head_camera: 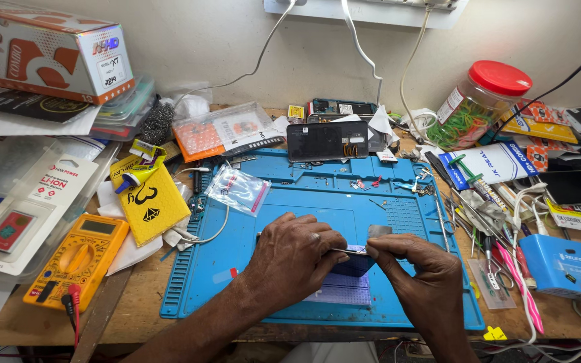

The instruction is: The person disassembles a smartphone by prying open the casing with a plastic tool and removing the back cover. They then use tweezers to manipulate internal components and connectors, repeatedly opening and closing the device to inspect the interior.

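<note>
Head view: both hands, left (294, 259) and right (411, 269), clamp a phone (352, 263) between them, near the blue mat's (270, 215) front edge, long axis front-to-back.

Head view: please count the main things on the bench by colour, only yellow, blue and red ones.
Yellow: 2, the meter and the card.
Blue: 2, the mat and the box.
Red: 1, the jar lid.
Total: 5
Both hands, left and right, grip a small part over the mat.
</note>
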